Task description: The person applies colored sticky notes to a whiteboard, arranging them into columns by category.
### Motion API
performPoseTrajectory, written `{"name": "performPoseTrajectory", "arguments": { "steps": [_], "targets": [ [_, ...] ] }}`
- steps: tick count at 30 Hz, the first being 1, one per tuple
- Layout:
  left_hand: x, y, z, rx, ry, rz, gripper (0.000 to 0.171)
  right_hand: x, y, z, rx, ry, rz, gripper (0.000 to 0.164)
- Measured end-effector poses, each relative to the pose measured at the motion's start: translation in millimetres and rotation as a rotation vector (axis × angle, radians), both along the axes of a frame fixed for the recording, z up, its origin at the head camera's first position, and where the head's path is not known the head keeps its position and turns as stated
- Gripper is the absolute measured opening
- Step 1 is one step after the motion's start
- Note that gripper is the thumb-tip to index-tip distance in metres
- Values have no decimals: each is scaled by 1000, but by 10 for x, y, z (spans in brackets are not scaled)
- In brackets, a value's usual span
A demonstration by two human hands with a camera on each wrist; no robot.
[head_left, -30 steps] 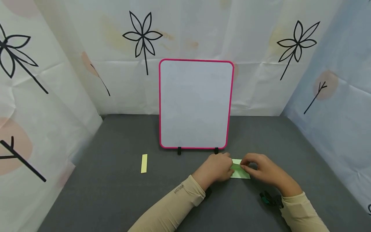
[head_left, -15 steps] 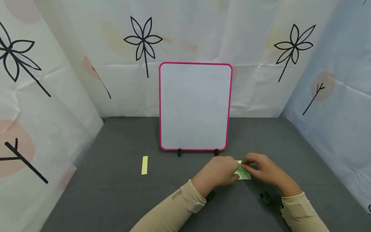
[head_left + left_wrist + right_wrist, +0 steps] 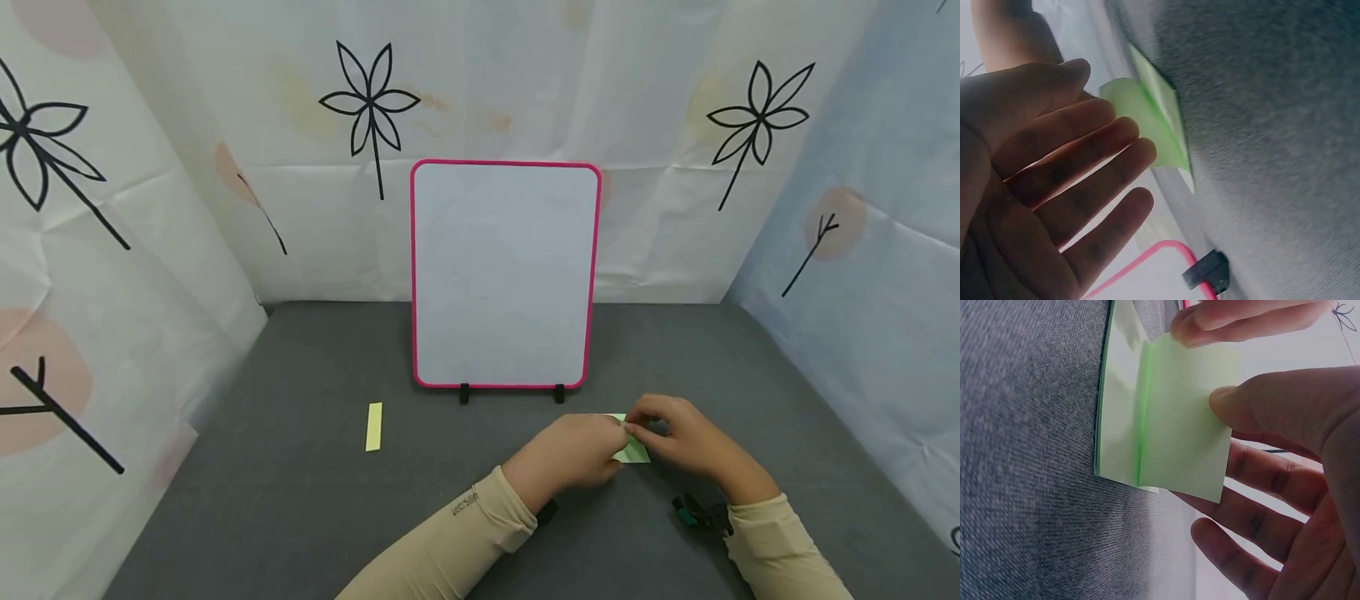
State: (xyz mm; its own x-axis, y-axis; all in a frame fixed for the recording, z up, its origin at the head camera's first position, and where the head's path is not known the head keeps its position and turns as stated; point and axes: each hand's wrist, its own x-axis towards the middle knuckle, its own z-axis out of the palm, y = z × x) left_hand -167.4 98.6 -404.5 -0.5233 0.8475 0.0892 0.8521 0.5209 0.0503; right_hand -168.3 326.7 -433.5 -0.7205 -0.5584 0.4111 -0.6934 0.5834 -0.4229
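Note:
A pale green sticky note [image 3: 633, 451] lies between my hands on the grey table. One part stays down on the table while the other stands up as a flap [image 3: 1185, 437] along a crease. My right hand [image 3: 678, 437] pinches the flap's free edge, thumb on its face and fingers behind. My left hand [image 3: 573, 452] comes in from the left and covers much of the paper in the head view. Its fingers [image 3: 1094, 178] are fairly straight and spread in the left wrist view, with fingertips right at the green flap.
A whiteboard [image 3: 506, 275] with a pink frame stands upright behind the hands on black feet [image 3: 464, 393]. A narrow yellow paper strip [image 3: 373, 427] lies to the left. Fabric walls with drawn flowers [image 3: 370, 101] enclose the grey table [image 3: 300, 500].
My left hand has slid right across the green sticky note toward my right hand, covering more of it. My right hand keeps its pinch in place. The head view has tilted slightly.

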Motion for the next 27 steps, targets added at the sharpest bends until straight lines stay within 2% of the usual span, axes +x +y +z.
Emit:
{"name": "performPoseTrajectory", "arguments": {
  "steps": [5,9,15,27],
  "targets": [
    [-4,12,-50,-35,43,13,18,-7,13,1,7,-9,-20,22],
    [6,30,-64,-62,47,19,17,-6,25,2,8,-30,-37,12],
    [11,54,-124,-74,24,39,19,-6,39,-11,0,-46,-47,13],
    [12,69,-177,-87,75,61,14,-15,57,-22,2,-46,-86,5]
  ]
}}
